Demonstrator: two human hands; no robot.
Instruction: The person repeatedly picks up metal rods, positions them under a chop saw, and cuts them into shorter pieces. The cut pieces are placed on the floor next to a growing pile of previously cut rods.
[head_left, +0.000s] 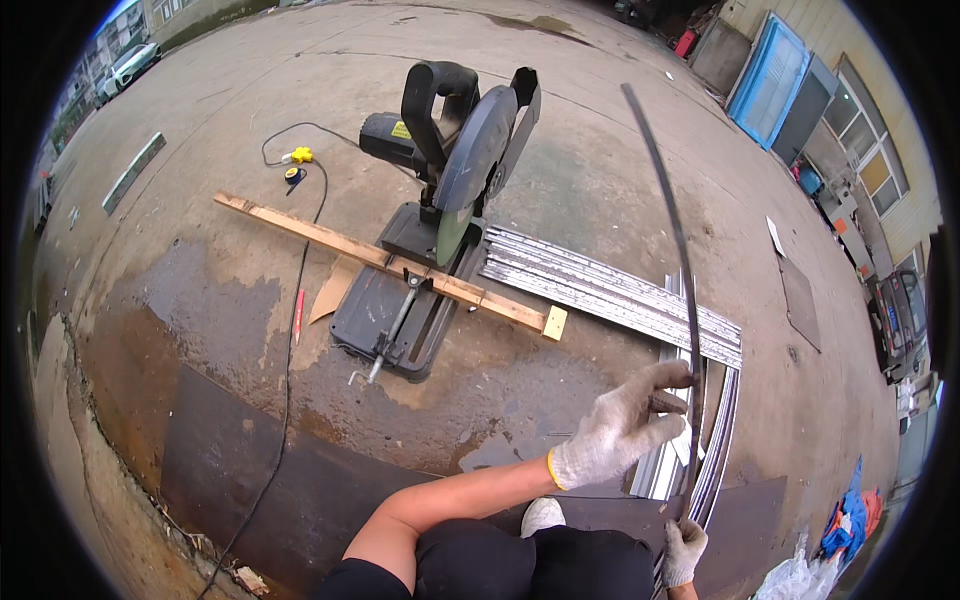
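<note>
The saw (468, 160) stands at eleven o'clock from the left hand (610, 435), whose thumb and fingers are parted around nothing clear; the dark strip (670, 200) lies just beside its fingertips at three, contact uncertain. The strip's long axis points near twelve, far tip leaning toward eleven. The right hand (684, 553), at five, grips its near end. Concrete floor (800, 410) stretches toward two.

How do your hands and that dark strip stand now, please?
Right hand gripping dark strip near lower end. Left hand beside strip, contact unclear. Strip's upper end free. Nothing visibly blocking the hands.
</note>
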